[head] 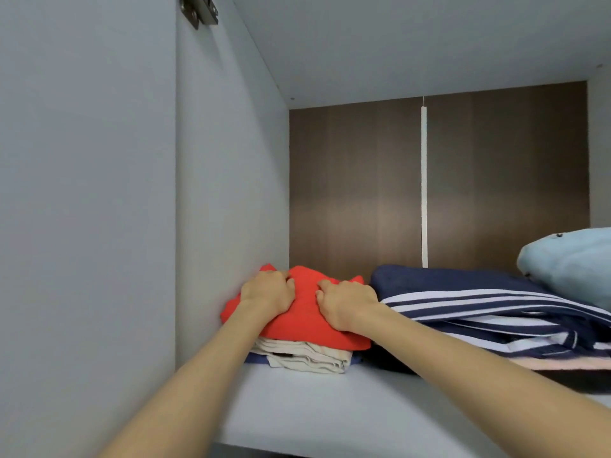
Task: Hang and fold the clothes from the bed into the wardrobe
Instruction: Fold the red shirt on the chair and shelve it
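Observation:
A folded red garment (305,312) lies on top of a small stack in the left corner of the wardrobe shelf (297,401). Under it sits a folded beige garment (310,357), with a bit of blue cloth at the very bottom. My left hand (267,292) rests on the red garment's left side with its fingers curled into the cloth. On the right side of the same garment my right hand (344,300) grips the fabric in the same way. Both arms reach in from below.
The wardrobe's grey side wall (228,193) stands right against the stack. To the right lies a pile of navy and white striped clothes (489,305), with a pale blue garment (572,262) on top at the far right. A brown back panel (357,186) closes the compartment.

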Demonstrator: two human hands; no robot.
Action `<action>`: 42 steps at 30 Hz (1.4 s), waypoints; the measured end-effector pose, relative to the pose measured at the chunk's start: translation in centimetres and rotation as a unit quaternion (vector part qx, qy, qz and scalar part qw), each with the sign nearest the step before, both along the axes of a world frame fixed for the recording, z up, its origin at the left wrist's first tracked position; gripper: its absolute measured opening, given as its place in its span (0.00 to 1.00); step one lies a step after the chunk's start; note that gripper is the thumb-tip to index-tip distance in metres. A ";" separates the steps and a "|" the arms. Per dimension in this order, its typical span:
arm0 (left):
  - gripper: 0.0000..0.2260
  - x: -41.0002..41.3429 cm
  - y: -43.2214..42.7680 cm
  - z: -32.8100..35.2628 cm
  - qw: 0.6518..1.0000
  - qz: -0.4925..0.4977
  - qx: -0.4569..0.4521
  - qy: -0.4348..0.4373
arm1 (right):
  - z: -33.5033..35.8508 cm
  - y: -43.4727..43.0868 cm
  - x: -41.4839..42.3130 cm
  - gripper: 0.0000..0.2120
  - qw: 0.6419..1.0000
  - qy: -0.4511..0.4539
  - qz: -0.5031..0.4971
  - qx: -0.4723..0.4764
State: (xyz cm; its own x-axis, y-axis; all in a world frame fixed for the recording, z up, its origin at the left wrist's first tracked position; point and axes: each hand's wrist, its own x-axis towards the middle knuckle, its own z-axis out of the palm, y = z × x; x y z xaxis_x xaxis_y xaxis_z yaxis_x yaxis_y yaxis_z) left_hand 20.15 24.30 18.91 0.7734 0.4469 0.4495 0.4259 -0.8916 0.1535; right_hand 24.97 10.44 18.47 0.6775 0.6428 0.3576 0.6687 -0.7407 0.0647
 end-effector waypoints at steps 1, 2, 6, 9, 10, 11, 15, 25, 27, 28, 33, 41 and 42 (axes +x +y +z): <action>0.20 -0.3 -0.2 0.1 1.000 -0.004 -0.010 0.006 | 0.1 -0.2 -0.2 0.20 1.000 -0.001 0.004 0.020; 0.20 -0.6 -0.5 0.3 1.000 -0.006 -0.017 0.004 | 0.2 -0.5 -0.5 0.18 0.999 -0.012 0.008 0.038; 0.19 -2.6 -1.8 0.9 0.996 0.002 -0.006 -0.087 | 1.2 -2.5 -2.1 0.17 0.989 -0.112 0.040 0.086; 0.20 -4.8 -3.6 1.3 0.991 -0.027 0.009 -0.135 | 2.2 -5.5 -3.3 0.18 0.980 -0.141 0.068 0.125; 0.20 -5.7 -4.4 1.5 0.988 -0.035 0.020 -0.146 | 2.4 -6.8 -3.8 0.19 0.977 -0.145 0.076 0.137; 0.19 -6.7 -5.3 1.6 0.986 -0.041 0.031 -0.159 | 2.5 -8.1 -4.3 0.19 0.975 -0.147 0.084 0.147; 0.16 -10.7 -10.0 1.2 0.974 -0.072 0.080 -0.201 | 1.5 -13.6 -6.7 0.17 0.964 -0.195 0.076 0.164; 0.14 -20.1 -23.4 -5.4 0.962 -0.129 0.093 -0.223 | -5.2 -26.6 -14.4 0.14 0.962 -0.199 0.060 0.178; 0.15 -21.8 -25.9 -6.9 0.967 -0.129 0.080 -0.205 | -6.5 -29.1 -16.1 0.15 0.968 -0.175 0.057 0.171; 0.16 -22.6 -26.9 -7.4 0.969 -0.130 0.079 -0.196 | -7.0 -30.2 -17.0 0.15 0.970 -0.165 0.054 0.171; 0.18 -27.3 -30.8 -9.0 0.973 -0.141 0.061 -0.174 | -8.4 -34.6 -22.1 0.15 0.974 -0.131 0.036 0.180; 0.17 -36.3 -34.0 -10.2 0.960 -0.208 0.027 -0.185 | -11.1 -39.2 -32.6 0.14 0.975 -0.107 -0.005 0.196; 0.17 -37.7 -34.3 -10.6 0.958 -0.221 0.022 -0.181 | -11.8 -39.6 -34.2 0.14 0.974 -0.104 -0.013 0.201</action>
State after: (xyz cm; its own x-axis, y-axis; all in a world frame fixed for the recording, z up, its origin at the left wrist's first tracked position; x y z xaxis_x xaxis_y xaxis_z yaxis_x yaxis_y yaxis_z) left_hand -17.55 -9.98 8.34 0.6729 0.0870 0.7346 -0.0683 -0.9815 0.1788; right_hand -9.25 -29.13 6.66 0.5778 0.4068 0.7076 0.6532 -0.7503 -0.1020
